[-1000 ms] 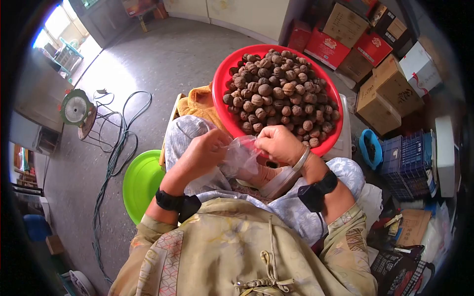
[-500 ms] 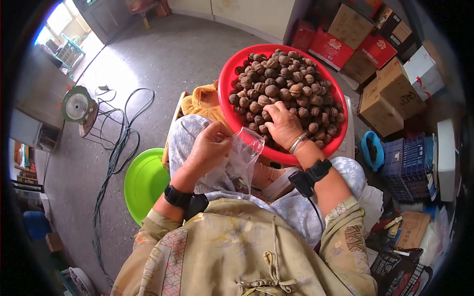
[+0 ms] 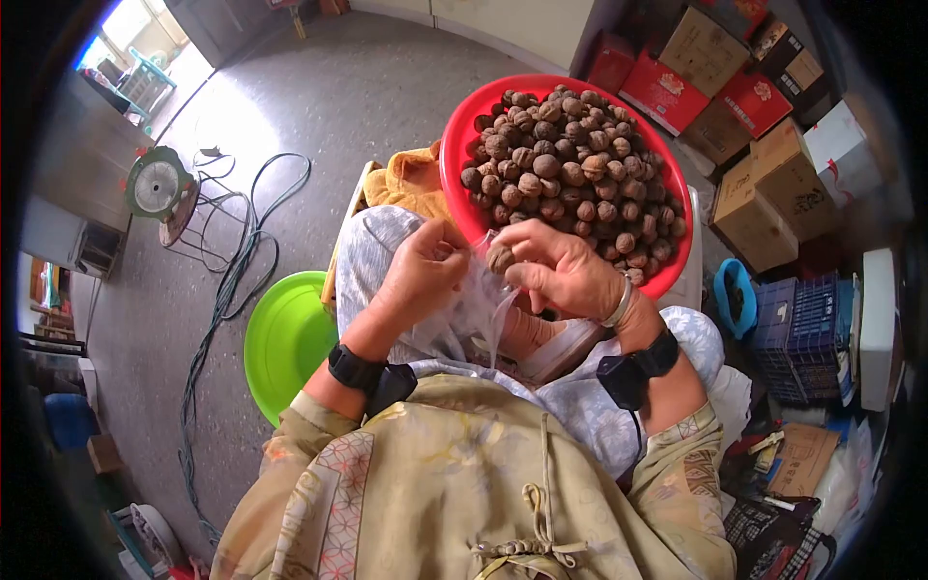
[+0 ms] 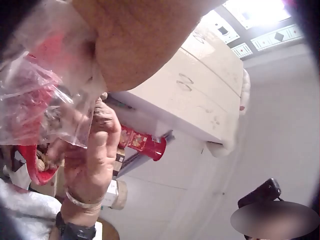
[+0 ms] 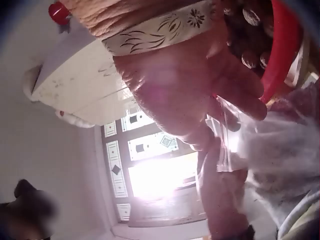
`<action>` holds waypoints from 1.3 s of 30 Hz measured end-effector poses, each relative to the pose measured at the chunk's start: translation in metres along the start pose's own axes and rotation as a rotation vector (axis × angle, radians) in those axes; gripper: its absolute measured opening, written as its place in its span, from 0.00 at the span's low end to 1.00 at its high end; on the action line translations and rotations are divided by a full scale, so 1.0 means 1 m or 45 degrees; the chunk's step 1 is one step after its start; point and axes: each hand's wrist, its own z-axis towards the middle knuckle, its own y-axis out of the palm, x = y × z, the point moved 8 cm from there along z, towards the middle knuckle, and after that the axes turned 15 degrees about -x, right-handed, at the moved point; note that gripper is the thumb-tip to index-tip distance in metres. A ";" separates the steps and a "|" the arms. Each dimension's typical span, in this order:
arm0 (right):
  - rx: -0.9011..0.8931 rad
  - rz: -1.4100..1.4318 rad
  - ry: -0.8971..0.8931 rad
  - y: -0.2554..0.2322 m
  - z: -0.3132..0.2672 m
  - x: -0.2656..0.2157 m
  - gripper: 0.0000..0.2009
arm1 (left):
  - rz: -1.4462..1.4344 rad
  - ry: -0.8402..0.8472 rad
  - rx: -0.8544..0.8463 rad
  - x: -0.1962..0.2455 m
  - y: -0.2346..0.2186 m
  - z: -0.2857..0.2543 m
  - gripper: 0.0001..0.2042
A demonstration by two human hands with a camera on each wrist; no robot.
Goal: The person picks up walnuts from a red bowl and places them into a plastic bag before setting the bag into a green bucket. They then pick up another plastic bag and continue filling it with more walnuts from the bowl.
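In the head view my left hand (image 3: 423, 271) pinches the rim of a clear plastic bag (image 3: 493, 311), which hangs over the lap. My right hand (image 3: 570, 275) holds a walnut (image 3: 501, 259) between thumb and fingers, right at the bag's mouth. Just beyond both hands stands a red basin (image 3: 458, 208) heaped with brown walnuts (image 3: 570, 174). The bag (image 4: 35, 107) spreads see-through beside the left hand (image 4: 145, 45) in the left wrist view, with the right hand (image 4: 95, 155) close by. From the right wrist, the bag (image 5: 280, 145) shows past the fingers.
An orange towel (image 3: 404, 186) lies left of the basin. A green basin (image 3: 285, 343) sits on the floor at the left, near a long cable (image 3: 242, 256) and a round fan-like device (image 3: 158, 188). Cardboard boxes (image 3: 754, 208) and a blue crate (image 3: 797, 333) line the right side.
My right hand went from the bag to the walnut heap, then came back to the bag's mouth with a walnut. The left hand stays on the bag.
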 end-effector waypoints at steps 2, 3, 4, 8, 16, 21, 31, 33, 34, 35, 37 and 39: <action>-0.036 -0.305 0.111 0.003 -0.001 0.009 0.13 | -0.063 0.035 -0.004 0.000 -0.002 -0.001 0.03; -0.035 -0.303 0.111 0.002 -0.002 0.011 0.13 | -0.062 0.033 -0.005 0.001 -0.003 -0.002 0.03; 0.010 -0.401 0.107 0.000 -0.004 0.011 0.14 | -0.055 0.033 -0.012 0.004 -0.003 -0.004 0.03; 0.102 -0.796 -0.009 0.002 -0.008 -0.005 0.15 | -0.049 0.025 -0.055 0.015 -0.002 -0.009 0.02; 0.190 -0.450 -0.045 -0.011 -0.014 -0.007 0.06 | -0.030 0.039 -0.044 0.018 0.000 -0.009 0.02; 0.284 -0.260 -0.035 -0.030 -0.010 0.003 0.05 | -0.033 -0.003 -0.057 0.018 0.005 -0.009 0.02; 0.628 -1.177 0.068 -0.062 0.017 0.039 0.13 | -0.129 -0.009 -0.089 0.004 0.002 -0.005 0.03; 0.594 -1.235 0.165 -0.060 0.020 0.046 0.14 | -0.133 -0.004 -0.086 0.006 -0.001 -0.004 0.03; 0.559 -1.288 0.266 -0.057 0.022 0.052 0.15 | -0.139 -0.014 -0.093 0.005 0.000 -0.004 0.04; 0.557 -1.289 0.268 -0.055 0.022 0.052 0.15 | -0.145 -0.024 -0.100 0.004 0.000 -0.004 0.04; 0.507 -1.286 0.283 -0.051 0.025 0.053 0.16 | -0.154 -0.040 -0.100 0.006 0.000 -0.005 0.04; 0.506 -1.276 0.273 -0.053 0.028 0.056 0.16 | -0.163 -0.059 -0.100 0.003 0.000 -0.005 0.04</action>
